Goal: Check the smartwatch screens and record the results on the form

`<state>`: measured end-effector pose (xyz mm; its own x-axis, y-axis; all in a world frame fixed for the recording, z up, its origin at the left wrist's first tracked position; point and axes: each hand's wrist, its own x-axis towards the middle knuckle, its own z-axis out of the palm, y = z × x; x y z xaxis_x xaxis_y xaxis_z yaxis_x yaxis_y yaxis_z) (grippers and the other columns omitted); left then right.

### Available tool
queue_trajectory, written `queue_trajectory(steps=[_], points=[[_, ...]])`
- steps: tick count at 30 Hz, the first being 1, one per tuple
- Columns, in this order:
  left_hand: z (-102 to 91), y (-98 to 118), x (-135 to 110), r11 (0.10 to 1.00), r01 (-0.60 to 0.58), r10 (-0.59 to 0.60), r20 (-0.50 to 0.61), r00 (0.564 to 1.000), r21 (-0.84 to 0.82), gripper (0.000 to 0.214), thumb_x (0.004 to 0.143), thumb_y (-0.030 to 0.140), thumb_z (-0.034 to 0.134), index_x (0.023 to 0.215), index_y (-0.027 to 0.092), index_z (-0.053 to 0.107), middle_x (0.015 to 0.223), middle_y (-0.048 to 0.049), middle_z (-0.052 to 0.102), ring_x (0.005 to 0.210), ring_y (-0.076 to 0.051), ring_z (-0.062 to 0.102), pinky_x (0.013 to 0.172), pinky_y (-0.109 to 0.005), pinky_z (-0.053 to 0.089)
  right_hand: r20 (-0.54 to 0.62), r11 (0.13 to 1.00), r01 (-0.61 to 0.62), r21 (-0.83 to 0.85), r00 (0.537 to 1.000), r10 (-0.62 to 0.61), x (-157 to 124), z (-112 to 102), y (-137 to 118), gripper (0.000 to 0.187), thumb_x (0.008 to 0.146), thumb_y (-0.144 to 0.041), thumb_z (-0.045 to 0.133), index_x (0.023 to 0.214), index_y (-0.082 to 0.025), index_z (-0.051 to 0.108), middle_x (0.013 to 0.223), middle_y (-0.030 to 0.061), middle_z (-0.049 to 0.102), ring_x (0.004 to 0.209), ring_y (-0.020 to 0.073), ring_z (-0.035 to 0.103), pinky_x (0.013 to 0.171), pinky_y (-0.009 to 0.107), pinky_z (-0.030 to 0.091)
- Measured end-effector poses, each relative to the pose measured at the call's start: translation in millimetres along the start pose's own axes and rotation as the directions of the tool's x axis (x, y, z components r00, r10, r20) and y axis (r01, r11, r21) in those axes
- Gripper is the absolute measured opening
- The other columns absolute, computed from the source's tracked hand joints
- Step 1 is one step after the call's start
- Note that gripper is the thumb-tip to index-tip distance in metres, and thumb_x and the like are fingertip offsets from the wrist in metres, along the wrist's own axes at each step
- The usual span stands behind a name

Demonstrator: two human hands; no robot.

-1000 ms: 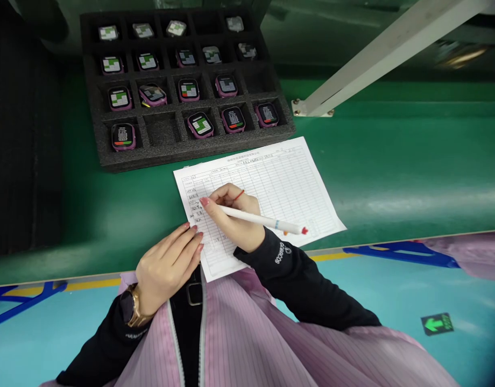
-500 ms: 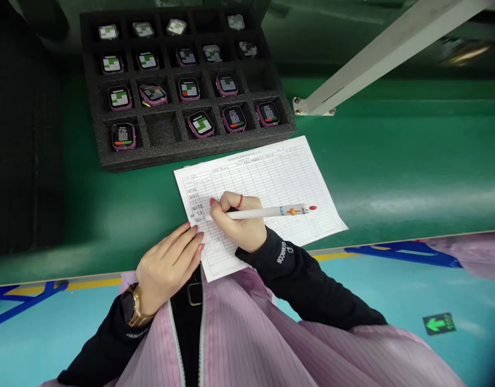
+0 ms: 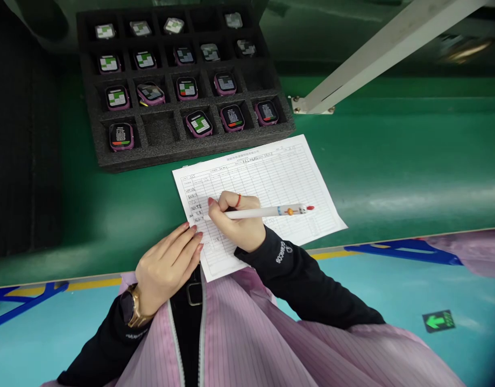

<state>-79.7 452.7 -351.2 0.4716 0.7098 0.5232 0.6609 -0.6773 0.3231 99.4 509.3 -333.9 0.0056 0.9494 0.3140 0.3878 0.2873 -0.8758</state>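
Note:
My right hand grips a white pen with small coloured figures near its top end. The pen tip points at the left columns of a printed form, close to some handwritten entries. My left hand lies flat with its fingers stretched out, the fingertips touching the form's lower left edge. A gold watch is on my left wrist. Beyond the form sits a black foam tray with several smartwatches in its compartments, among them a purple-framed smartwatch showing a green and white screen.
The green table top carries the tray and the form. A white metal post is bolted to it at the right. Dark foam stands at the far left. The table's front edge runs just before my body.
Almost nothing differs. The view has shifted very slightly, and the pen and both hands keep nearly the same place on the form.

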Motion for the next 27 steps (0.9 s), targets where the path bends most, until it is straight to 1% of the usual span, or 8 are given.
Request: queue_trajectory(steps=[5,10,13,17,21,27], points=[[-0.1,-0.2,0.2,1.0,-0.002,0.002,-0.002,1.0,0.006,0.028,0.088,0.012,0.075,0.116,0.01,0.071,0.115,-0.0064,0.077,0.113,-0.021,0.071,0.092,-0.03,0.059,-0.001,0.999,0.032,-0.04,0.999,-0.032,-0.1,0.8,0.4,0.042,0.085,-0.012,0.056,0.058,-0.021,0.025,0.05,-0.0085,0.025,0.043,0.0057,0.023,0.041,0.019,0.025],[-0.3,-0.1,-1.2,1.0,-0.006,0.006,-0.004,1.0,0.009,0.028,0.087,0.012,0.074,0.116,0.01,0.071,0.115,-0.0063,0.077,0.112,-0.021,0.072,0.092,-0.03,0.059,-0.009,0.998,0.011,-0.054,1.0,-0.011,-0.5,1.2,1.3,0.042,0.086,-0.014,0.056,0.058,-0.021,0.026,0.05,-0.0083,0.026,0.043,0.0061,0.024,0.04,0.019,0.025],[-0.8,-0.2,-0.8,1.0,-0.006,0.006,-0.007,1.0,0.01,0.028,0.087,0.012,0.074,0.115,0.01,0.071,0.115,-0.0063,0.077,0.112,-0.021,0.072,0.092,-0.03,0.059,-0.004,0.998,0.031,-0.049,0.999,-0.031,-0.6,1.2,1.0,0.042,0.085,-0.012,0.057,0.058,-0.021,0.025,0.05,-0.0084,0.026,0.043,0.0058,0.024,0.041,0.019,0.025],[-0.4,-0.4,0.6,1.0,-0.007,0.007,-0.008,1.0,0.009,0.029,0.087,0.012,0.074,0.116,0.01,0.071,0.115,-0.0063,0.077,0.112,-0.021,0.072,0.093,-0.03,0.059,-0.015,0.999,0.025,-0.048,1.0,-0.026,-0.4,0.9,0.3,0.043,0.086,-0.011,0.056,0.058,-0.021,0.025,0.05,-0.0084,0.025,0.043,0.006,0.024,0.041,0.019,0.025],[0.8,-0.6,0.4,1.0,-0.005,0.005,-0.008,1.0,0.011,0.029,0.087,0.012,0.075,0.116,0.01,0.071,0.115,-0.0065,0.077,0.113,-0.021,0.071,0.092,-0.03,0.059,-0.004,0.997,0.03,-0.071,1.0,-0.031,-0.6,0.5,0.3,0.042,0.085,-0.012,0.055,0.058,-0.021,0.024,0.05,-0.0082,0.026,0.043,0.0059,0.023,0.041,0.019,0.026],[0.4,-0.9,-0.1,1.0,-0.006,0.006,-0.008,1.0,0.014,0.029,0.087,0.012,0.075,0.116,0.01,0.071,0.115,-0.0065,0.077,0.112,-0.022,0.072,0.093,-0.03,0.059,0.012,0.997,0.038,-0.062,0.999,-0.037,-1.7,0.7,0.2,0.04,0.083,-0.011,0.054,0.058,-0.022,0.025,0.049,-0.0081,0.028,0.043,0.0063,0.024,0.04,0.019,0.027]])
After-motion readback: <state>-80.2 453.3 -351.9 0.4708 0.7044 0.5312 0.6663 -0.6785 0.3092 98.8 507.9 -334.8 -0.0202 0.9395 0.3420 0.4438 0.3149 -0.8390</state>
